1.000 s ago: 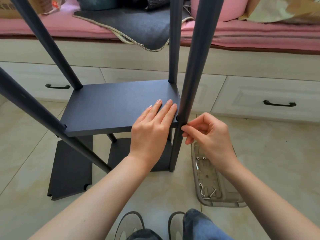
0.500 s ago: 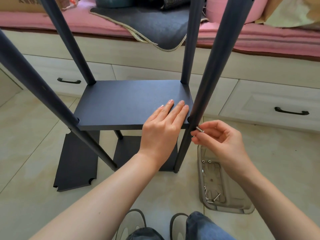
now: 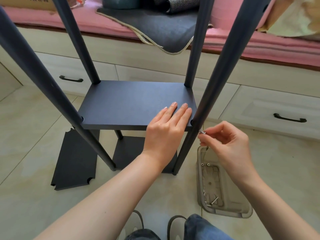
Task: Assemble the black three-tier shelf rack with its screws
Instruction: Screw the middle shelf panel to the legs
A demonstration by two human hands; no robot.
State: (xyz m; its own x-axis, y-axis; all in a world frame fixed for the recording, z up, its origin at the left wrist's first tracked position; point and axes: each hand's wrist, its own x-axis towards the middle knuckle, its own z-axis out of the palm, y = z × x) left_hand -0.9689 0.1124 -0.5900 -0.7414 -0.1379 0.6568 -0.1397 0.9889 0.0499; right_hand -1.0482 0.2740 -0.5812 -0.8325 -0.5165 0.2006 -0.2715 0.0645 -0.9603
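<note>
Nearest, a clear plastic tray (image 3: 223, 187) is lying on the tile floor (image 3: 26, 144) with a few screws inside. Just above it, the right hand (image 3: 226, 144) is pinching a small silver screw (image 3: 201, 132) against the front right pole (image 3: 207, 101). The left hand (image 3: 166, 132) is pressing flat, fingers straight, on the black shelf board (image 3: 135, 104). A spare board (image 3: 76, 158) is lying on the floor to the left. Farther back are white drawers (image 3: 270, 110).

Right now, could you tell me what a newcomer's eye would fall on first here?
The flat left hand pressing the matte black shelf board at centre, while the right hand pinches a small silver screw against the near-right black round post. A spare black board lies on the floor, lower left.
</note>
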